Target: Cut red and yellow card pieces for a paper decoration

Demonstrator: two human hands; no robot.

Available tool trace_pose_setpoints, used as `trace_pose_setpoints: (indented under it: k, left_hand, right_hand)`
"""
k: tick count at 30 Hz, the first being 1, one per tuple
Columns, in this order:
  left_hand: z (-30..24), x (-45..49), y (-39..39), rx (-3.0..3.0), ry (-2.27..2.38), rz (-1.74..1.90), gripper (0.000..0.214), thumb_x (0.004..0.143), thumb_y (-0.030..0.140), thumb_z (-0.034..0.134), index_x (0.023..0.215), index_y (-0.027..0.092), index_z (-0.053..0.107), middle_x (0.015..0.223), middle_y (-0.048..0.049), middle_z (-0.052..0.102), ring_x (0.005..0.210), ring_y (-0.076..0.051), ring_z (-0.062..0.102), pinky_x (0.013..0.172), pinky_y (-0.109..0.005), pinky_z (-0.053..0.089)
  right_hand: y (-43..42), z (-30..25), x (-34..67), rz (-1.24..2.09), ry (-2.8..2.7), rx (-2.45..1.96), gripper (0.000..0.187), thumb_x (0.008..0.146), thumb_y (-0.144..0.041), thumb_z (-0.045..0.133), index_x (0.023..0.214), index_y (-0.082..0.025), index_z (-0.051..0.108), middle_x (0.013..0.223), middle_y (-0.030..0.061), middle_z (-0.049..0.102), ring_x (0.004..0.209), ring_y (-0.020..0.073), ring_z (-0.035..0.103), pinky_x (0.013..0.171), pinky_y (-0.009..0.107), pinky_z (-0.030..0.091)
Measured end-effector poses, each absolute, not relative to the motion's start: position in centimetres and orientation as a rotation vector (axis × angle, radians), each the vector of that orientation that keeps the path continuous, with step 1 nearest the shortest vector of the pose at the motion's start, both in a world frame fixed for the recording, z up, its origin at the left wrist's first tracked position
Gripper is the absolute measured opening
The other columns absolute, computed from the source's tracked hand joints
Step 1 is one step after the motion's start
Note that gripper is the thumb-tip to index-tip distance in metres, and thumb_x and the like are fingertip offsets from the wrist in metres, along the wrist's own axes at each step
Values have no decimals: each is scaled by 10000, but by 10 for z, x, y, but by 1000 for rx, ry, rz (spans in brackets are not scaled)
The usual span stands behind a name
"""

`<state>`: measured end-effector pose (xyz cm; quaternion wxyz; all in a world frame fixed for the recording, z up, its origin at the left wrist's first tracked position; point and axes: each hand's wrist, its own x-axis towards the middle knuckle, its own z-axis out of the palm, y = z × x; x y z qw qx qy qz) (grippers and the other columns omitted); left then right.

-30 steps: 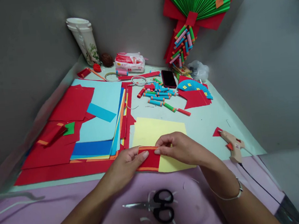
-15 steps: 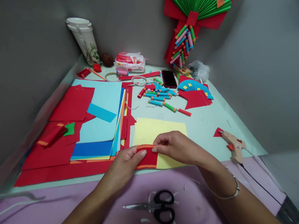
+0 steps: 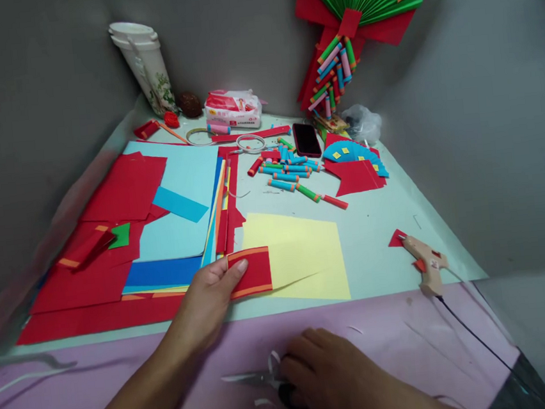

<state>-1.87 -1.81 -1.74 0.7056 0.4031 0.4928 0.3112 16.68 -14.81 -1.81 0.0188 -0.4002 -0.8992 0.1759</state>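
Two-handed hold now one-handed | left hand [image 3: 212,294]: grip pinched on orange-edged red paper [image 3: 258,270], over yellow sheet [image 3: 305,243] edge | right hand [image 3: 327,369]: shifted to black-handled scissors [image 3: 258,377], closure cannot be told

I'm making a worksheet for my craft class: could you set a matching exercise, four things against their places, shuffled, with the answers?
Things:
1. Red card with orange edges
2. Scissors
3. Glue gun
4. Phone

Places:
A. Nozzle at a red paper scrap
B. Partly hidden by the right hand
C. Between the red-and-white packet and blue paper fan
D. In the left hand

Pairs: 1-D, 2-B, 3-A, 4-C
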Motion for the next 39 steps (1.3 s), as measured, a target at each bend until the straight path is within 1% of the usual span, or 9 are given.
trace_pose_setpoints:
  k: [7, 10, 13, 16, 18, 21, 24, 31, 39]
  left_hand:
    - [-15, -17, -17, 836, 1046, 701, 409, 808, 517, 673, 1077, 211, 712, 1034, -68, 767, 932, -261, 709, 812, -343, 548]
    - [-14, -17, -15, 807, 1035, 736, 371, 807, 480, 691, 1061, 211, 719, 1005, -61, 771, 960, -253, 705, 863, -346, 539]
    - [-12, -15, -14, 729, 995, 769, 326, 814, 425, 701, 1055, 206, 725, 969, -60, 775, 988, -255, 698, 890, -354, 539]
    - [-8, -14, -14, 669, 1004, 802, 286, 784, 367, 740, 1015, 199, 741, 926, -62, 780, 973, -265, 703, 871, -354, 556]
    - [-6, -14, -14, 646, 1039, 825, 262, 747, 333, 776, 971, 200, 754, 888, -60, 783, 942, -264, 713, 835, -336, 571]
    - [-4, -15, -14, 626, 1071, 832, 231, 742, 323, 781, 943, 211, 764, 871, -53, 785, 917, -243, 721, 784, -288, 580]
    - [-4, -14, -14, 618, 1055, 826, 239, 761, 321, 765, 977, 217, 762, 897, -53, 786, 919, -240, 722, 775, -285, 583]
    - [-4, -12, -15, 610, 1042, 828, 290, 718, 324, 799, 982, 210, 762, 909, -59, 787, 935, -262, 720, 776, -301, 584]
    - [-4, -10, -16, 604, 1026, 841, 287, 710, 323, 807, 976, 228, 760, 911, -46, 786, 965, -272, 711, 801, -323, 578]
  right_hand:
    - [-161, -31, 157, 528, -2788, -1352, 165, 892, -232, 644, 1030, -154, 598, 852, 60, 666, 712, 213, 589, 588, 314, 425]
    - [-163, -30, 156, 607, -2809, -1406, 292, 867, -228, 662, 1135, -136, 589, 871, 68, 677, 722, 226, 614, 570, 309, 438]
    - [-164, -23, 162, 813, -2717, -1523, 364, 846, -200, 639, 1203, -159, 584, 949, 91, 686, 769, 246, 638, 586, 306, 461]
    - [-164, -12, 173, 1167, -2298, -1637, 496, 802, -161, 614, 1289, -243, 564, 1101, 85, 668, 885, 241, 645, 712, 314, 495]
    - [-164, -8, 177, 1386, -1820, -1628, 523, 758, -129, 602, 1260, -275, 590, 1090, 55, 660, 899, 206, 634, 754, 294, 492]
    - [-166, -13, 176, 1630, -1055, -1477, 385, 704, -127, 624, 1071, -239, 657, 886, 10, 646, 797, 153, 616, 674, 240, 472]
    - [-167, -18, 170, 1818, -630, -1333, 301, 684, -177, 707, 978, -211, 651, 813, -10, 632, 719, 122, 595, 624, 217, 441]
    - [-162, -17, 162, 1879, -590, -1268, 486, 730, -392, 777, 1107, -195, 543, 807, 21, 645, 686, 140, 572, 591, 240, 411]
    - [-153, -17, 151, 1873, -686, -1283, 435, 752, -306, 732, 1119, -175, 539, 810, -9, 571, 715, 117, 486, 642, 246, 369]
